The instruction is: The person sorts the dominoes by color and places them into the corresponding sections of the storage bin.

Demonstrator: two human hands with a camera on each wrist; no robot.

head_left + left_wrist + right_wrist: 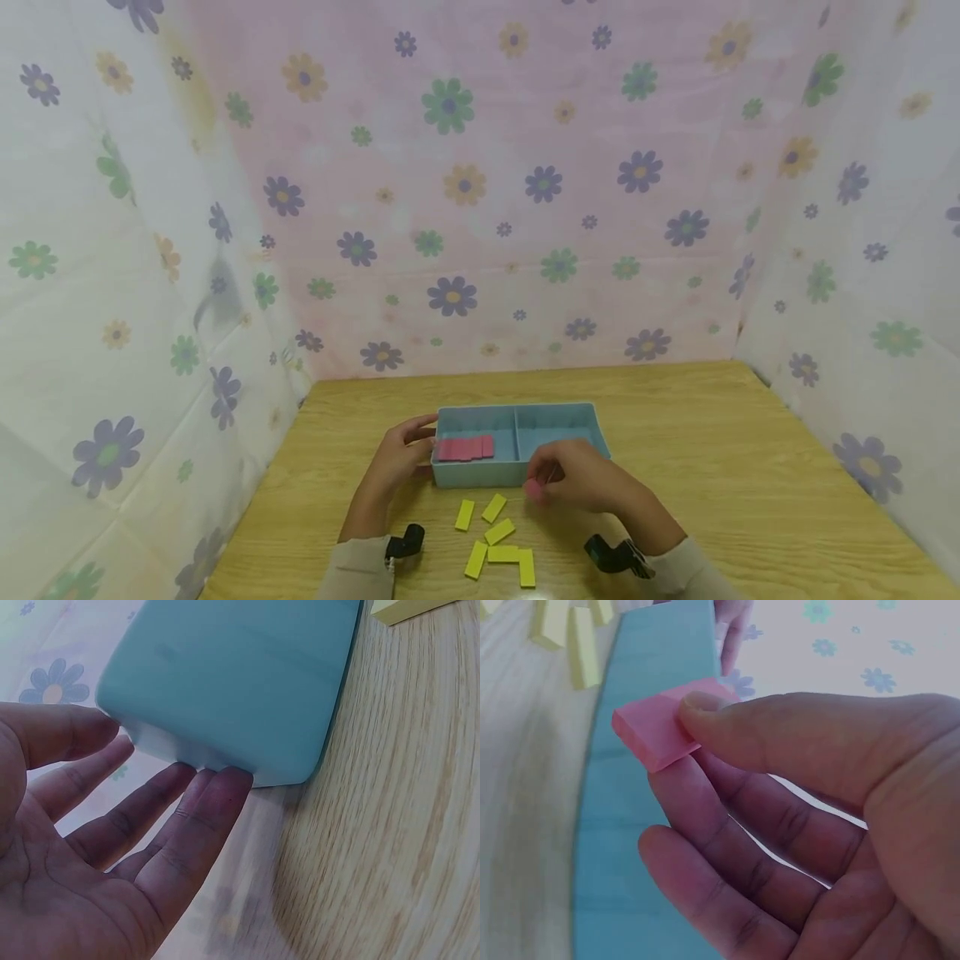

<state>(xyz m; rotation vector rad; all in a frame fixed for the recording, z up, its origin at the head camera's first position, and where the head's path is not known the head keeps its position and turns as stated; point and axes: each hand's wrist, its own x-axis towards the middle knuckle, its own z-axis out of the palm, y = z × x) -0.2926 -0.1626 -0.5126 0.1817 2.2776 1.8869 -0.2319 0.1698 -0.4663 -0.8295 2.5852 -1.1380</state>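
Observation:
A pink rectangular block [656, 724] is pinched between the thumb and fingers of my right hand [581, 477], in front of the blue two-compartment box [478, 476]. The right wrist view shows the block flat under the thumb tip, with the box's side wall behind it. At the box's left end is my left hand [396, 458]. Its fingertips rest against the end wall [225, 690] in the left wrist view, the fingers spread and only lightly bent. Inside the left compartment, several pink blocks [465, 448] lie in a row.
Several yellow blocks [499, 532] lie scattered on the wood-grain table [720, 483] in front of the box, between the two forearms. A divider [517, 433] splits the box. Flower-patterned cloth [487, 208] hangs behind the table and along both sides.

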